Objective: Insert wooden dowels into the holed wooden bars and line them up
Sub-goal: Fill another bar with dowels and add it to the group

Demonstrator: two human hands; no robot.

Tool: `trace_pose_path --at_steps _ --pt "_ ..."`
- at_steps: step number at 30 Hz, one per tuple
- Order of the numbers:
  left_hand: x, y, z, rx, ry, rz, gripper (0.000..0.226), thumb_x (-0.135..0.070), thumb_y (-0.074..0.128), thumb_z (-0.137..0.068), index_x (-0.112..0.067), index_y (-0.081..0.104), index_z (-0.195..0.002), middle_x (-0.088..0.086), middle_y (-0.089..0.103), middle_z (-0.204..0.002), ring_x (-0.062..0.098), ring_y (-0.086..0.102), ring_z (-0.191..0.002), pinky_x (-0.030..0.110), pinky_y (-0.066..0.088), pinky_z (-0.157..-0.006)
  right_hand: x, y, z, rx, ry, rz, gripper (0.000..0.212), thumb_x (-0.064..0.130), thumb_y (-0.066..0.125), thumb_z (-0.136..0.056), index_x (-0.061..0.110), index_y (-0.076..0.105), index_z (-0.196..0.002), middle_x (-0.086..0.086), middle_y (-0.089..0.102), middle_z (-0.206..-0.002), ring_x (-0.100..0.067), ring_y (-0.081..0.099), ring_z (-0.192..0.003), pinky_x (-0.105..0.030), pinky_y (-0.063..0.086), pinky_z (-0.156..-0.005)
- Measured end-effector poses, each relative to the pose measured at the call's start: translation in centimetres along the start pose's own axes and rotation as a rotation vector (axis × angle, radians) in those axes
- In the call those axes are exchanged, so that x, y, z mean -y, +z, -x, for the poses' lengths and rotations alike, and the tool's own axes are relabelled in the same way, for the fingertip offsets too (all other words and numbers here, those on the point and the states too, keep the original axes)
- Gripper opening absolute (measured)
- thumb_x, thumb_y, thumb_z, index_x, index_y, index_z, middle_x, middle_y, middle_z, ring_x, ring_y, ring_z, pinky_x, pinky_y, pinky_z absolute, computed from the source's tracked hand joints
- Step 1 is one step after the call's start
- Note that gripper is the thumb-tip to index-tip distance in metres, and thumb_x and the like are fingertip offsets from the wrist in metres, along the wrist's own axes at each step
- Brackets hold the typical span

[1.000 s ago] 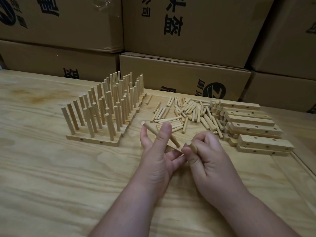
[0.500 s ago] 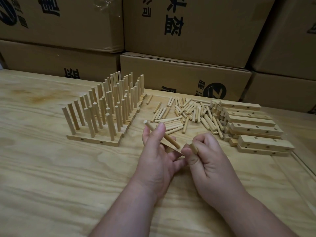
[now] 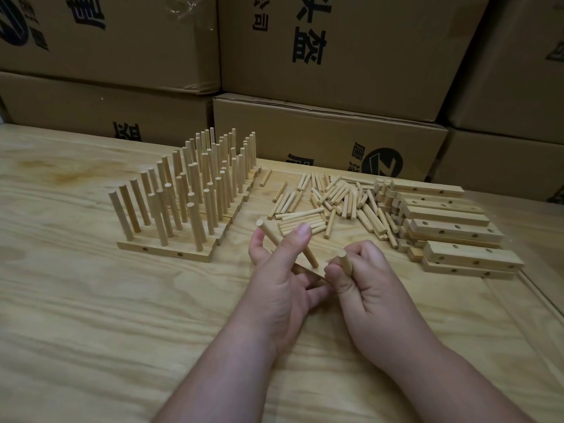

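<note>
My left hand (image 3: 282, 288) holds a holed wooden bar (image 3: 311, 271), mostly hidden under its fingers, with one dowel (image 3: 276, 238) standing tilted in it. My right hand (image 3: 369, 288) pinches a second dowel (image 3: 346, 264) upright at the bar's right end. Finished bars with upright dowels (image 3: 189, 190) stand lined up in rows at the left. A pile of loose dowels (image 3: 332, 203) lies beyond my hands. Bare holed bars (image 3: 451, 227) are stacked at the right.
Everything sits on a pale wooden table (image 3: 106, 315) whose raised edge strip (image 3: 540, 297) runs along the right side. Stacked cardboard boxes (image 3: 329, 56) with black print form a wall close behind the table.
Both hands stay almost in place. My left thumb has shifted slightly along the tilted dowel, and the dowel in my right hand stands a little more upright.
</note>
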State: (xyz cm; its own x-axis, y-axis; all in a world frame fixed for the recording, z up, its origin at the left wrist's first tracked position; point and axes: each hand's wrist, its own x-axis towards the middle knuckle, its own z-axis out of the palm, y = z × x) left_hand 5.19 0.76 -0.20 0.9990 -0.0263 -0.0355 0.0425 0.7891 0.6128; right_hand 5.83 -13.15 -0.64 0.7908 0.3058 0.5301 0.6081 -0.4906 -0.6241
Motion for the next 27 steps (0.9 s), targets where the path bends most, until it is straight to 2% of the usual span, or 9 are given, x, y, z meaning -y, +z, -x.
trace_pose_path --at_steps 8,10,12,15,19,21,23,25,27 --pt "-0.3 0.3 0.2 -0.045 0.019 0.024 0.087 -0.029 0.080 -0.071 -0.047 0.033 -0.142 0.013 0.061 -0.107 0.038 0.074 -0.086 0.048 0.058 -0.070 -0.1 0.0 0.0 0.036 0.021 0.014 0.021 0.048 0.046 -0.098 0.033 0.061 -0.093 0.017 0.045 -0.097 -0.004 0.055 -0.091 -0.006 0.039 -0.074" --pt "-0.5 0.5 0.2 -0.064 0.020 0.036 0.089 -0.029 0.079 -0.072 -0.044 0.030 -0.145 0.017 0.058 -0.114 0.046 0.071 -0.099 0.057 0.057 -0.077 -0.2 -0.2 0.1 0.048 0.021 0.053 0.014 0.042 0.053 -0.096 0.040 0.061 -0.107 0.020 0.048 -0.101 -0.001 0.056 -0.097 -0.005 0.039 -0.078" --pt "-0.6 0.5 0.2 -0.095 0.043 0.042 0.089 -0.028 0.079 -0.072 -0.042 0.031 -0.146 0.017 0.060 -0.114 0.050 0.068 -0.106 0.068 0.054 -0.084 -0.5 -0.7 0.1 0.038 0.032 0.123 0.030 0.040 0.063 -0.089 0.042 0.059 -0.119 0.022 0.052 -0.105 0.002 0.055 -0.101 -0.006 0.040 -0.082" --pt "-0.8 0.5 0.1 -0.143 0.098 0.046 0.088 -0.028 0.081 -0.070 -0.043 0.034 -0.143 0.010 0.067 -0.099 0.051 0.069 -0.103 0.078 0.049 -0.081 -0.8 -1.4 0.0 0.008 0.079 0.213 0.029 0.034 0.079 -0.081 0.033 0.066 -0.107 0.021 0.057 -0.096 0.000 0.058 -0.090 -0.008 0.042 -0.073" --pt "-0.2 0.5 -0.1 -0.150 0.116 -0.003 0.117 -0.039 0.098 -0.051 -0.065 0.021 -0.136 0.004 0.074 -0.113 0.040 0.073 -0.100 0.062 0.058 -0.077 -0.9 -1.6 -0.1 -0.029 0.108 0.291 0.019 0.028 0.083 -0.078 0.026 0.074 -0.095 0.022 0.059 -0.085 0.005 0.057 -0.086 -0.002 0.036 -0.071" --pt "0.3 0.1 -0.2 -0.107 0.089 -0.076 0.141 -0.046 0.102 -0.041 -0.068 0.005 -0.142 0.005 0.067 -0.129 0.034 0.072 -0.108 0.059 0.057 -0.088 -0.7 -1.8 -0.2 -0.095 0.196 0.258 0.020 0.028 0.080 -0.081 0.022 0.076 -0.099 0.019 0.062 -0.086 0.004 0.058 -0.085 -0.004 0.037 -0.072" --pt "0.7 -0.4 -0.3 -0.055 0.055 -0.206 0.152 -0.055 0.100 -0.039 -0.066 -0.008 -0.145 0.002 0.060 -0.139 0.027 0.069 -0.116 0.056 0.053 -0.099 -0.4 -2.3 -0.5 -0.189 0.305 0.185 0.023 0.032 0.076 -0.084 0.023 0.076 -0.105 0.017 0.068 -0.089 0.003 0.061 -0.085 -0.018 0.045 -0.075" --pt "1.3 -0.7 -0.5 -0.035 0.031 -0.359 0.148 -0.062 0.096 -0.044 -0.059 -0.006 -0.151 -0.005 0.067 -0.130 0.021 0.069 -0.115 0.048 0.054 -0.101 0.8 -3.1 -1.2 -0.297 0.373 0.074 0.021 0.035 0.074 -0.084 0.027 0.076 -0.103 0.018 0.072 -0.083 0.002 0.065 -0.079 -0.027 0.052 -0.076" --pt "1.9 -1.1 -0.6 0.027 0.028 -0.504 0.116 -0.059 0.086 -0.060 -0.042 0.021 -0.154 -0.007 0.075 -0.114 0.014 0.073 -0.105 0.035 0.057 -0.093 2.7 -3.6 -2.0 -0.325 0.363 0.000 0.016 0.038 0.074 -0.083 0.035 0.074 -0.099 0.025 0.071 -0.078 0.006 0.066 -0.076 -0.025 0.050 -0.069"
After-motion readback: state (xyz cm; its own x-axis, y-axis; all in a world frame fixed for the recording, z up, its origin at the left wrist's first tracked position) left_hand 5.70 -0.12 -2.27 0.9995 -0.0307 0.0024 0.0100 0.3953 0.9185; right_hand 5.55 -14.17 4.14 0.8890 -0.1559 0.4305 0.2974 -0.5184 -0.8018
